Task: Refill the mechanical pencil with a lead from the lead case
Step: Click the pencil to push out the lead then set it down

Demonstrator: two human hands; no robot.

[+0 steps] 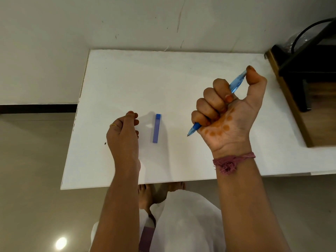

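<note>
My right hand [227, 113] grips a blue translucent mechanical pencil [237, 82] in a fist above the white table [181, 70]. Its tip points down and to the left, and my thumb presses on its top end. A blue rectangular lead case [156, 128] lies flat on the table between my hands, its long side running away from me. My left hand [123, 135] hovers just left of the case with loosely curled fingers and holds nothing that I can see. A small gap separates it from the case.
A small dark speck [105, 143] lies on the table left of my left hand. A wooden surface [291, 113] with a dark stand [305, 70] adjoins the table on the right. The wall [145, 24] is directly behind the table.
</note>
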